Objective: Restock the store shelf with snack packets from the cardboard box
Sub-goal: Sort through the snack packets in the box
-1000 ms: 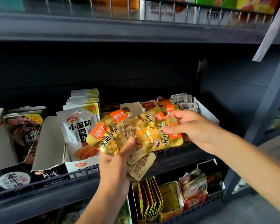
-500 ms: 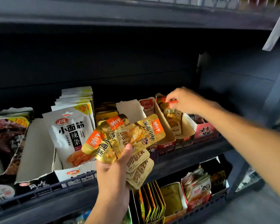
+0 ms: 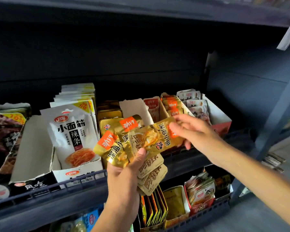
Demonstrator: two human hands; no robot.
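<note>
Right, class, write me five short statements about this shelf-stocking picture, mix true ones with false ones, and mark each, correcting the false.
1. The left hand grips a fan of gold snack packets. True.
2. The right hand is resting empty on the shelf rail. False: it pinches the top gold packet of the fan.
3. White noodle-snack pouches stand in a box left of the fan. True.
4. The open box with matching gold packets is on the shelf below. False: it is on the same shelf, behind the right hand.
5. Both hands wear gloves. False: they are bare.
</note>
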